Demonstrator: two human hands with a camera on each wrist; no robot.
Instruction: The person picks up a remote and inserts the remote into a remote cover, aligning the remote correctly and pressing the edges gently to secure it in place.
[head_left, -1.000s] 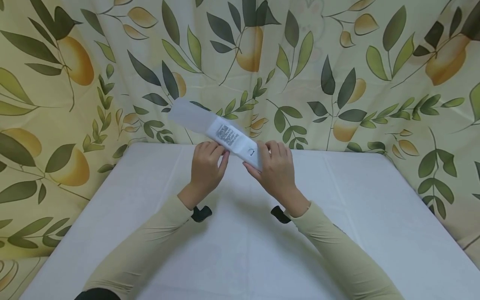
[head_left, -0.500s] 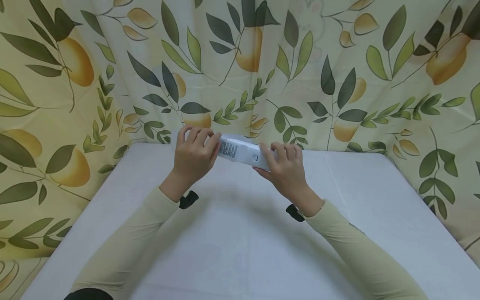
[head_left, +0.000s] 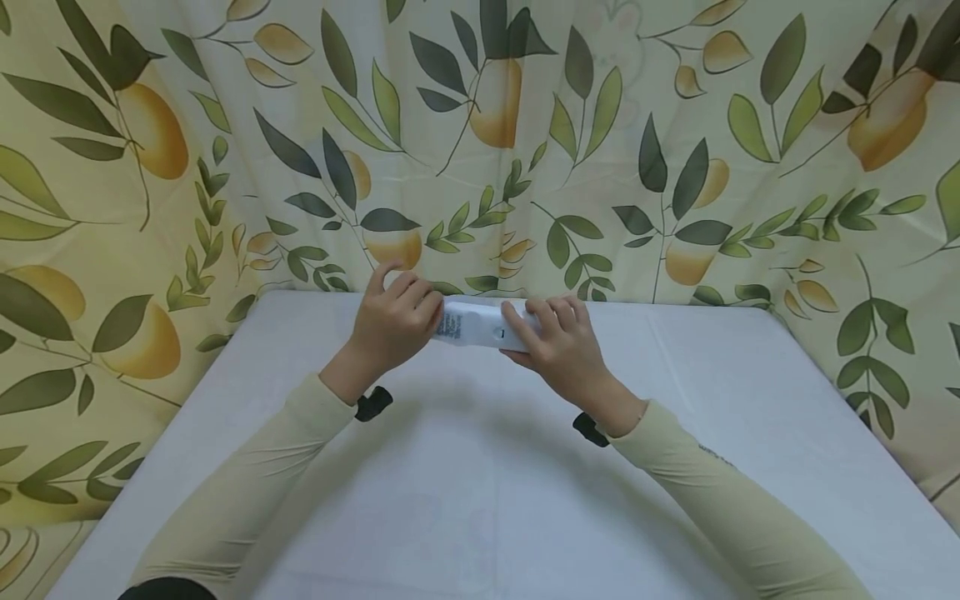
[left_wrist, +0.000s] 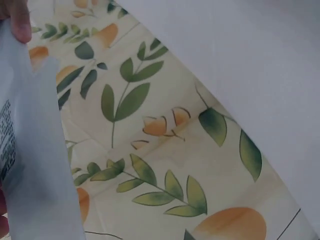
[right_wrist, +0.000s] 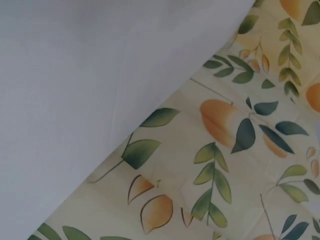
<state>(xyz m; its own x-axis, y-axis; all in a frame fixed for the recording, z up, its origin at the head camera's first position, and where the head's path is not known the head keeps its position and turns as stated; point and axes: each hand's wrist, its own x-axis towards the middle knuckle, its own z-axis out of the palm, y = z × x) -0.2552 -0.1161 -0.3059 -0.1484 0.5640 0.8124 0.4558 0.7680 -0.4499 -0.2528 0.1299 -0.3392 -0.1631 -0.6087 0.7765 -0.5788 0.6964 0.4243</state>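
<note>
A slim white packet (head_left: 480,323) with a block of small dark print is held level above the far edge of the table. My left hand (head_left: 396,321) grips its left end and covers that part, with the index finger raised. My right hand (head_left: 561,342) holds the right end between thumb and fingers. Along the left side of the left wrist view, the packet (left_wrist: 37,150) shows its print and a pale film-like edge, with fingertips (left_wrist: 21,25) at the top. Neither hand nor packet appears in the right wrist view.
A white-covered table (head_left: 480,483) spreads beneath both arms. Behind it hangs a curtain (head_left: 600,183) patterned with leaves and yellow fruit, close to the packet. Dark wrist-worn devices (head_left: 373,404) sit under the cuffs.
The packet has come down and swung from a steep tilt to nearly level. My left hand has moved left onto its end, over the translucent flap that stuck out earlier.
</note>
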